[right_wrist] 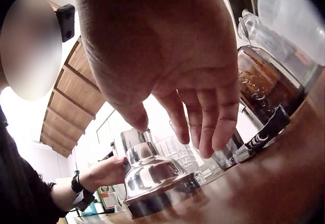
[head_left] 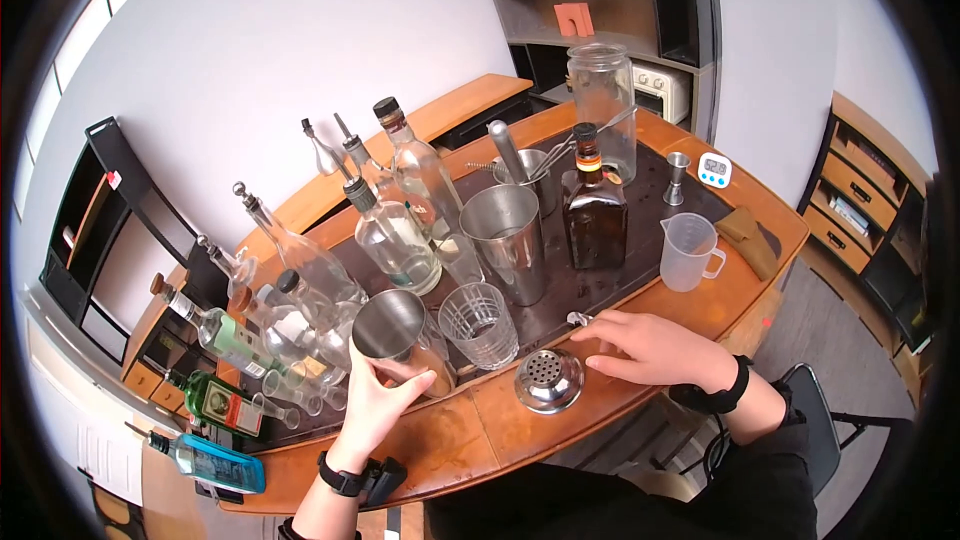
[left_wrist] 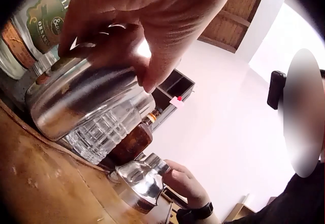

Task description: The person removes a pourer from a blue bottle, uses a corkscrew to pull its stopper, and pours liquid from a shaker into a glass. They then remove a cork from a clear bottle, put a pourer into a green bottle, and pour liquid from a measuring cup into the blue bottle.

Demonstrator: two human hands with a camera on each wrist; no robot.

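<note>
Centrally, at the lower middle of the frame, we grip a metal cup with our left hand, thumb and fingers curled around its side. Just right of it sits a clear ribbed glass, then a domed metal lid with small holes, lying on the wooden table. Our right hand is released, its fingers loosely extended beside the lid; we cannot tell whether they touch the small shiny piece at their tips. Behind, on a dark mat, stand a taller metal cup and a brown bottle. A plastic measuring jug stands at centre right.
</note>
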